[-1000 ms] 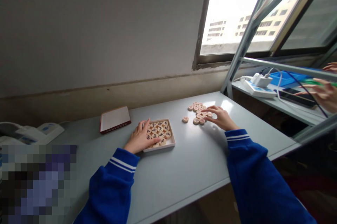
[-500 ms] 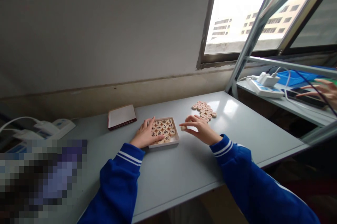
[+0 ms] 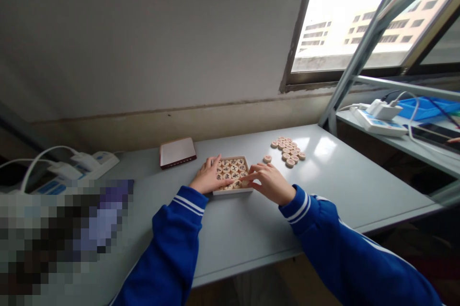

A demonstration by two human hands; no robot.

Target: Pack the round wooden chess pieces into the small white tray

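Observation:
A shallow white box on the desk holds rows of round wooden Chinese chess pieces with black characters. My left hand lies over the box's left side, fingers stretched out and thumb across the front pieces. At the box's front right corner, my right hand pinches a chess piece, mostly hidden by the fingers. A single piece with a reddish mark rests just beyond my right hand. Farther back right, several more pieces lie flat in a cluster.
The box lid lies on the grey desk near the wall. Power strips with white cables stand at the left, beside a blurred-out area. On the right are a metal frame, another power strip and a blue tray.
My right hand has moved left to the box's corner with the chess piece. A lone piece behind that hand now shows. The view has turned slightly left.

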